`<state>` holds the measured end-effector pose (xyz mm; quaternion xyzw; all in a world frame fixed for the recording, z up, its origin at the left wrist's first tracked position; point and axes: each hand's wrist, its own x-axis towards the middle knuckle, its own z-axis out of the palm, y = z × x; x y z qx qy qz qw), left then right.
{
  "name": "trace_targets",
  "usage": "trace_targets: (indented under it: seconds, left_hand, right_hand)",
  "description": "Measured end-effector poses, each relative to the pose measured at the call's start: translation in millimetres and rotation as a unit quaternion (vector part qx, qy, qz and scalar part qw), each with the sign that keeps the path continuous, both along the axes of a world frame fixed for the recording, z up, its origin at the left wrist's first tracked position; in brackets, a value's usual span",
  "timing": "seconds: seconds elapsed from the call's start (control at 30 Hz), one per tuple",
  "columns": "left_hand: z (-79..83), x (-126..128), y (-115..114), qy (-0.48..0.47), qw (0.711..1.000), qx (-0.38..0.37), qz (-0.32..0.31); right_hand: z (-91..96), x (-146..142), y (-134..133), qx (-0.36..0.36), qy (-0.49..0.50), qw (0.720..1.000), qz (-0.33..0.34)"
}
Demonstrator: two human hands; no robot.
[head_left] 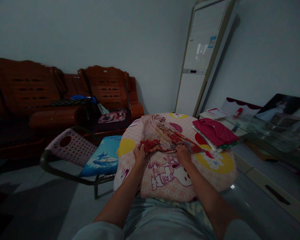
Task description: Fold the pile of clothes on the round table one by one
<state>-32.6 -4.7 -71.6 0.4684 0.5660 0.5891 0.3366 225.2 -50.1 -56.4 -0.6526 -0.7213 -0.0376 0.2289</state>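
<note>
At the far left stands a carved wooden sofa (27, 83), its back against the pale wall. Next comes a matching wooden armchair (110, 85), with a crumpled pink patterned cloth (112, 116) on its seat and a bright blue item (82, 97) near its left arm, too dim to make out. In front of these is a metal-framed chair with a pink woven backrest (72, 146); a blue cover (102, 156) printed with a boat lies over its seat, close to the rounded desk (127, 171), which wears a pink tablecloth with cartoon figures and yellow patches.

On the desk, the left grip (139, 152) is closed, thumb and fingers pinching the near left corner of a thin garment (162, 131). The garment, pale pink with red and yellowish patterning, lies spread and wrinkled across the middle of the desk, narrowing toward the far side. The right grip (183, 153) is closed too, fingers bent in on the garment's near edge, well apart from the left.

Behind the desk a tall white air conditioner (196, 56) stands in the corner. On the desk's right side rests a folded magenta cloth (215, 131) atop a small pile. Farther right are a glass-topped cabinet (260, 190) and a dark picture (281, 105) leaning above it
</note>
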Motion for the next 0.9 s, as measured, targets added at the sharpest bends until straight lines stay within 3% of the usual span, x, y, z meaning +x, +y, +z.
trace_targets:
  seconds: [0.13,0.23,0.33,0.57,0.77,0.9]
  left_hand:
    - [3.3,-0.7,-2.9,-0.135,0.991,0.023,0.006]
    - [6.5,-1.8,-9.1,-0.133,0.991,0.029,-0.009]
    - [9.0,-1.2,-19.1,-0.100,0.994,0.031,-0.026]
    - [14.3,-4.9,-42.8,0.079,0.997,0.015,0.016]
    - [21.1,-11.4,-51.9,0.102,0.990,0.003,0.098]
    - [26.1,-17.0,-63.2,0.180,0.978,-0.037,0.104]
  right_hand:
    - [6.8,23.0,10.8,0.078,0.098,0.992,-0.020]
    - [10.6,43.2,6.7,0.157,0.151,0.976,-0.026]
    - [7.9,57.2,-8.5,0.200,0.119,0.972,-0.001]
    - [-6.2,53.0,-41.0,0.167,-0.029,0.985,0.033]
    - [-2.8,42.0,-43.5,0.187,-0.035,0.978,0.090]
    - [-6.4,38.4,-45.0,0.171,-0.035,0.977,0.119]
